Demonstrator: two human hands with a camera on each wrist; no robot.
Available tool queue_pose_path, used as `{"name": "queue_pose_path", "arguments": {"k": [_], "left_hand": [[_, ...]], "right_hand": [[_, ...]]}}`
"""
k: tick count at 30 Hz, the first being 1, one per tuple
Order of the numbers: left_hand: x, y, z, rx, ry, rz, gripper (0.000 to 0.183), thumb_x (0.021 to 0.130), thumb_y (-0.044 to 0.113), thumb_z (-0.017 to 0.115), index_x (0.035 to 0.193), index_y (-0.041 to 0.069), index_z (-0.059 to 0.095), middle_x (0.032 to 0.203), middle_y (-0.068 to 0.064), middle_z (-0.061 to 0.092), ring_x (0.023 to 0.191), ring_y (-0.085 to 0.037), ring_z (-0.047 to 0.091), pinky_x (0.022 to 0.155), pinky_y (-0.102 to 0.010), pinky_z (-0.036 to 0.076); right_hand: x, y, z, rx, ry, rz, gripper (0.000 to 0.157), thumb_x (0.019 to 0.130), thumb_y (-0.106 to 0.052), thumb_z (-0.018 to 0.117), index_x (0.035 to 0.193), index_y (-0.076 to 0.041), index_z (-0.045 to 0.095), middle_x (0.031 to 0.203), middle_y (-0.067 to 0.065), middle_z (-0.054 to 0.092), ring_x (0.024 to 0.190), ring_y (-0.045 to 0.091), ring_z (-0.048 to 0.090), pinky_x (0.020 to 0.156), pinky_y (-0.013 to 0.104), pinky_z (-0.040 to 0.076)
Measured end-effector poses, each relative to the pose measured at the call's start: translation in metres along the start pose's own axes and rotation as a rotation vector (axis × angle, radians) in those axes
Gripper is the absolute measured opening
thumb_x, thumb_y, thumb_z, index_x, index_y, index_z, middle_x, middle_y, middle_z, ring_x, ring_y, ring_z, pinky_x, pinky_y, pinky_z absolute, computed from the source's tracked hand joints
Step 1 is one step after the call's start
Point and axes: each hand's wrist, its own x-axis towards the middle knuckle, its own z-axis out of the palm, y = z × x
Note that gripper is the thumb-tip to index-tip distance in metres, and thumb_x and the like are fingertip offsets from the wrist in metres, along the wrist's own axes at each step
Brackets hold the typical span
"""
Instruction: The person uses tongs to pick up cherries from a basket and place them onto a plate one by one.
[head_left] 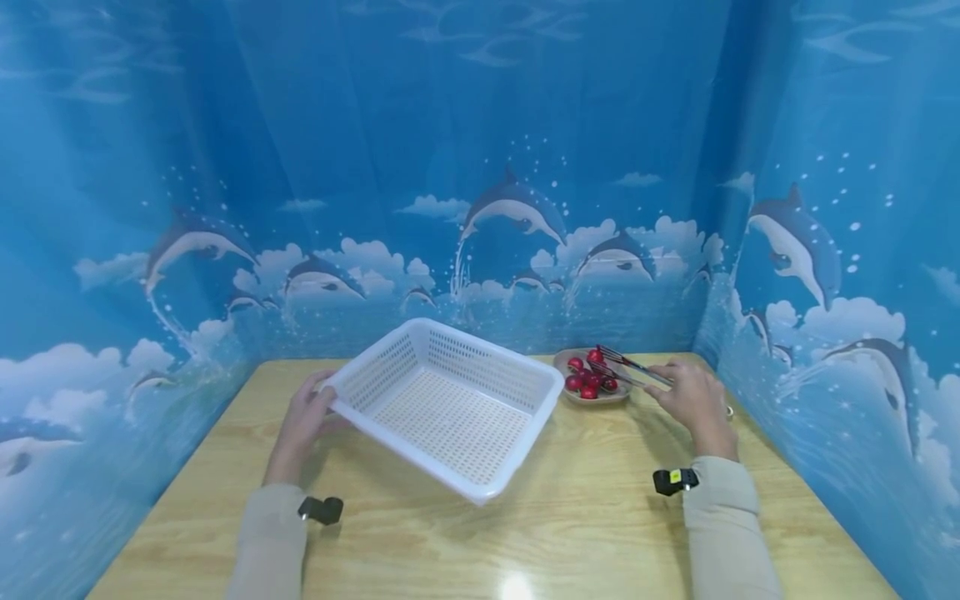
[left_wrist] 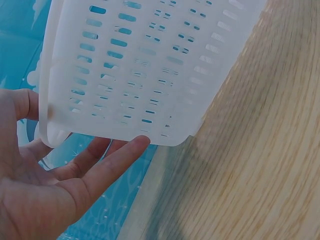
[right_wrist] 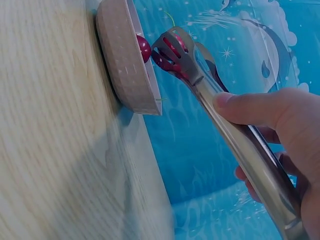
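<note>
My left hand (head_left: 306, 414) grips a white perforated plastic basket (head_left: 450, 408) at its left end. In the left wrist view the thumb lies at the rim (left_wrist: 46, 75) while the fingers reach beneath the basket, which tilts and appears raised off the table. My right hand (head_left: 693, 400) holds metal tongs (right_wrist: 225, 120) with slotted heads, thumb along one arm. Red fruit like cherries, one with a green stem, shows between the tong heads. Below them, a beige bowl (right_wrist: 117, 55) contains several more cherries (head_left: 589, 383).
The wood-grain table (head_left: 600, 517) bears the bowl near its back edge, just right of the basket. A blue dolphin-print curtain (head_left: 450, 167) encloses the back and both sides. Each wrist wears a small black camera (head_left: 322, 510).
</note>
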Motion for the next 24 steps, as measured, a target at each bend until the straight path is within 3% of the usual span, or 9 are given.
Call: {"name": "queue_pose_path", "arguments": {"k": [5, 9, 17, 24], "left_hand": [[-0.0007, -0.0005, -0.0005, 0.01, 0.0, 0.007, 0.057, 0.108, 0.024, 0.037, 0.163, 0.014, 0.026, 0.154, -0.027, 0.043, 0.137, -0.045, 0.051, 0.111, -0.057, 0.055], [-0.002, 0.0015, 0.0002, 0.014, -0.005, 0.005, 0.056, 0.108, 0.023, 0.037, 0.163, 0.014, 0.026, 0.154, -0.028, 0.043, 0.138, -0.045, 0.05, 0.111, -0.056, 0.054], [-0.004, 0.0048, 0.001, 0.01, -0.006, 0.001, 0.057, 0.108, 0.022, 0.037, 0.163, 0.013, 0.025, 0.154, -0.028, 0.043, 0.139, -0.046, 0.05, 0.112, -0.057, 0.054], [-0.0014, 0.0006, 0.0002, 0.009, -0.001, 0.006, 0.057, 0.108, 0.022, 0.036, 0.163, 0.013, 0.024, 0.155, -0.028, 0.042, 0.139, -0.046, 0.05, 0.111, -0.057, 0.054]], "right_hand": [[-0.0002, 0.0011, 0.0025, -0.003, -0.008, 0.001, 0.042, 0.091, -0.032, 0.076, 0.128, -0.012, 0.074, 0.123, 0.023, 0.071, 0.056, 0.019, 0.051, 0.038, 0.031, 0.033], [-0.0006, 0.0017, 0.0035, 0.006, -0.007, -0.003, 0.041, 0.09, -0.031, 0.077, 0.127, -0.012, 0.074, 0.12, 0.022, 0.071, 0.054, 0.018, 0.048, 0.037, 0.031, 0.032], [0.0005, 0.0016, 0.0059, 0.009, -0.027, 0.007, 0.041, 0.09, -0.031, 0.078, 0.125, -0.012, 0.075, 0.117, 0.021, 0.072, 0.06, 0.019, 0.053, 0.039, 0.031, 0.034], [0.0012, 0.0012, 0.0078, 0.012, -0.048, 0.013, 0.04, 0.089, -0.031, 0.078, 0.125, -0.012, 0.075, 0.121, 0.022, 0.071, 0.075, 0.029, 0.065, 0.042, 0.031, 0.04]]}}
